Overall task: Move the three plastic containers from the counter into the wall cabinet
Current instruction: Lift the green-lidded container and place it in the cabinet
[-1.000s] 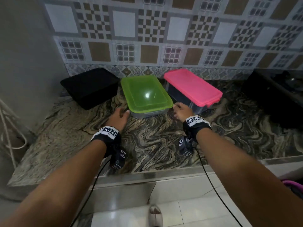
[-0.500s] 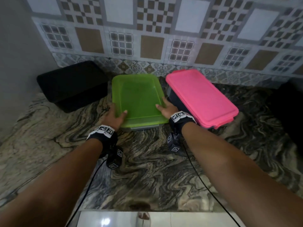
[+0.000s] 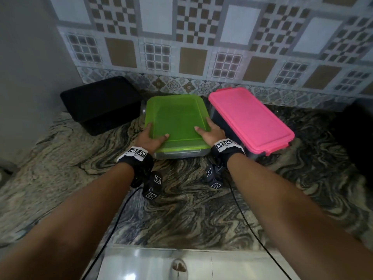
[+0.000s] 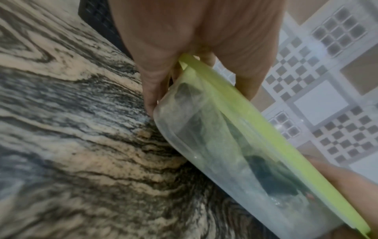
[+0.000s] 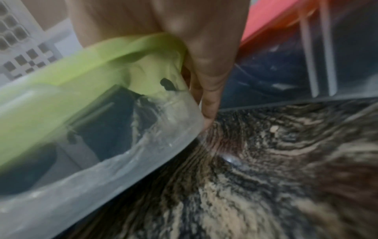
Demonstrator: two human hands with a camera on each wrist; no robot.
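Plastic, translucent and cloudy, forms the rectangular body of the green-lidded container (image 3: pixel 177 122), whose corners are rounded and whose flat lime lid carries a shallow raised border. It sits on the counter (image 3: pixel 191 209) between two others, near the tiled wall. Dark shapes show through its clear wall in both wrist views, too blurred to identify.

The left hand (image 3: pixel 150 139) grips the container's near left corner: the thumb lies on top of the lid and the fingers (image 4: pixel 153 90) curl down the side wall to the counter. The right hand (image 3: pixel 212 132) grips the near right corner the same way, thumb on the lid, fingers (image 5: pixel 208 97) wrapped down the side. From the wrist views the container's near edge looks tilted against the stone, though I cannot tell whether it is off the surface.

Three containers stand in a row along the back. The black container (image 3: pixel 103 104) is to the left, opaque and boxy, just apart from the green one. The pink-lidded container (image 3: pixel 250 118) is to the right, longer, angled, with a dark see-through body, close beside the right hand.

The counter is polished stone with swirling black, grey and tan veins. Behind it the wall tiles (image 3: pixel 201 37) repeat square patterns: checkerboards, grids, plain white and brown panels, with a floral border strip at the bottom. Two black wrist straps with printed square markers, one per wrist, trail two black cables.
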